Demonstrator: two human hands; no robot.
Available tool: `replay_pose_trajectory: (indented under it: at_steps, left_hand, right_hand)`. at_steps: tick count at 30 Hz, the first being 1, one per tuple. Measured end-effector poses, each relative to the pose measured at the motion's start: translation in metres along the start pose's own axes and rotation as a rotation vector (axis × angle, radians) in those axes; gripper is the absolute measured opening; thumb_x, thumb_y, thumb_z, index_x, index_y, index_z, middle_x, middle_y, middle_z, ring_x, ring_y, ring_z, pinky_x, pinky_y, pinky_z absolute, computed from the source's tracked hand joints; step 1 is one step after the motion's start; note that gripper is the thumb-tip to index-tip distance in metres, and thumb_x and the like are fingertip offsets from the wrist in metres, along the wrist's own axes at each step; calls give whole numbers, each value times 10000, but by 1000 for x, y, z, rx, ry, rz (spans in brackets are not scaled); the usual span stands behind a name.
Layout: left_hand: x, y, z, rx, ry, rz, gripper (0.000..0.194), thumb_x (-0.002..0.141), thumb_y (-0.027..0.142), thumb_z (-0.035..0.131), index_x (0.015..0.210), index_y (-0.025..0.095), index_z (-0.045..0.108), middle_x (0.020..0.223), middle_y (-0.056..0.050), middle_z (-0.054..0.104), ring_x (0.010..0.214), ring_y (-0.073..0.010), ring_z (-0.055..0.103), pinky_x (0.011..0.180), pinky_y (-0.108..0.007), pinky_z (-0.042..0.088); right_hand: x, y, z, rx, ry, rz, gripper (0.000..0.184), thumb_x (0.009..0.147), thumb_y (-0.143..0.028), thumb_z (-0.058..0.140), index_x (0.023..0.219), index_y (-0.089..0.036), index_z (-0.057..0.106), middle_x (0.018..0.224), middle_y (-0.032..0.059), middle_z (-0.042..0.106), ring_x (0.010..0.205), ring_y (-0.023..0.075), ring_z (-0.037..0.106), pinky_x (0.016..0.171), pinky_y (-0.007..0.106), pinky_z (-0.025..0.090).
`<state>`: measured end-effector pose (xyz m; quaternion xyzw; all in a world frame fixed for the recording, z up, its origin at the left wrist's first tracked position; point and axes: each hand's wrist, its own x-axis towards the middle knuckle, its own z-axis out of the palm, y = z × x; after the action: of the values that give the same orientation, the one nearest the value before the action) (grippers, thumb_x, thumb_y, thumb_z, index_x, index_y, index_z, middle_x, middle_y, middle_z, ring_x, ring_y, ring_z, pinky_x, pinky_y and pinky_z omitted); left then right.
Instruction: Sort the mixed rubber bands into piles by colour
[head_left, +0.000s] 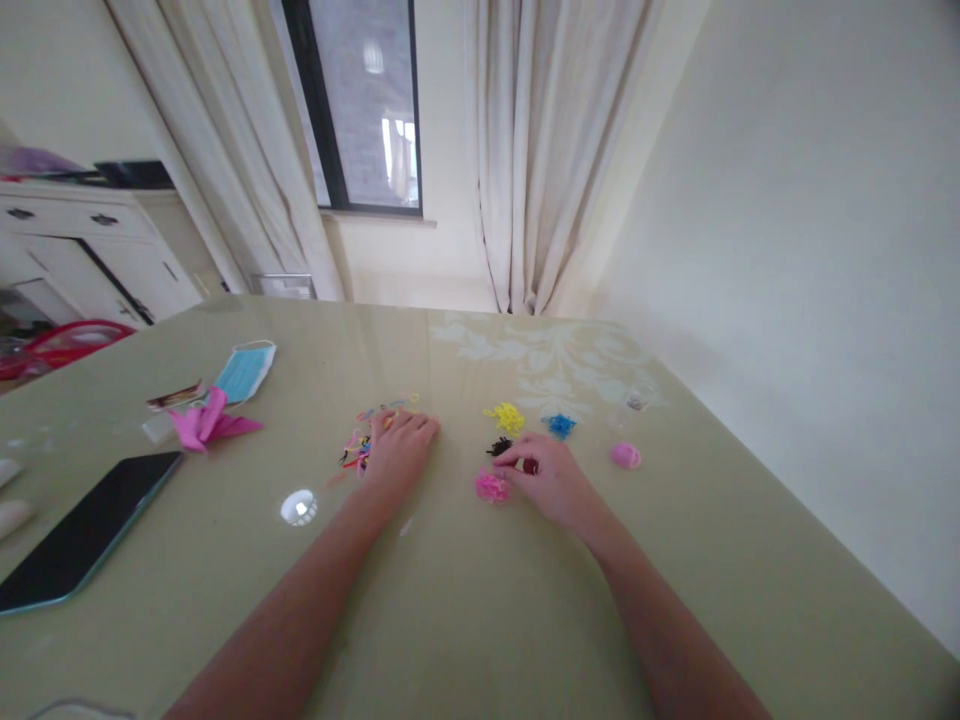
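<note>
My left hand rests on a mixed pile of small coloured rubber bands, its fingers laid out over them and hiding part of the pile. My right hand has thumb and forefinger pinched together just above the edge of a pink band pile; anything in the pinch is too small to make out. Just beyond those fingertips lies a black pile. A dark red pile shows partly behind the hand. Farther back are a yellow pile and a blue pile.
Right of the piles sit a round pink object and a small clear container. A clear dome-shaped piece lies left of my left forearm. Farther left are a tablet-like black device, a pink folded-paper shape and a blue face mask.
</note>
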<state>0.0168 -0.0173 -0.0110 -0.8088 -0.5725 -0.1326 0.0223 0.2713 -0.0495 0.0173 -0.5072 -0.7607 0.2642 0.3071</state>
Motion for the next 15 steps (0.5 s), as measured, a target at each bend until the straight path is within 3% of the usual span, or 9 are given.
replay_pose_trajectory:
  at_steps: [7, 12, 15]
  left_hand:
    - [1, 1, 6, 27, 38, 24, 363, 1012, 95, 483, 1178, 254, 764, 1269, -127, 769, 1213, -358, 662, 1082, -578, 370]
    - [5, 0, 6, 1, 28, 6, 270, 1028, 158, 526, 985, 219, 785, 1098, -113, 812, 1116, -333, 706, 1052, -529, 416]
    - [7, -1, 7, -72, 71, 10, 207, 1012, 174, 578, 981, 205, 780, 1044, -109, 822, 1099, -343, 720, 1039, -532, 446]
  right_hand:
    - [-3, 9, 5, -65, -87, 11, 125, 879, -142, 808, 926, -226, 888, 863, 55, 756, 664, 152, 592, 647, 292, 434]
    - [-1, 6, 1, -59, -32, 15, 106, 914, -190, 774, 946, -204, 875, 872, 54, 760, 646, 146, 585, 653, 292, 448]
    - [1, 6, -1, -57, -3, 32, 106, 910, -172, 767, 923, -198, 869, 878, 51, 757, 657, 149, 595, 665, 295, 455]
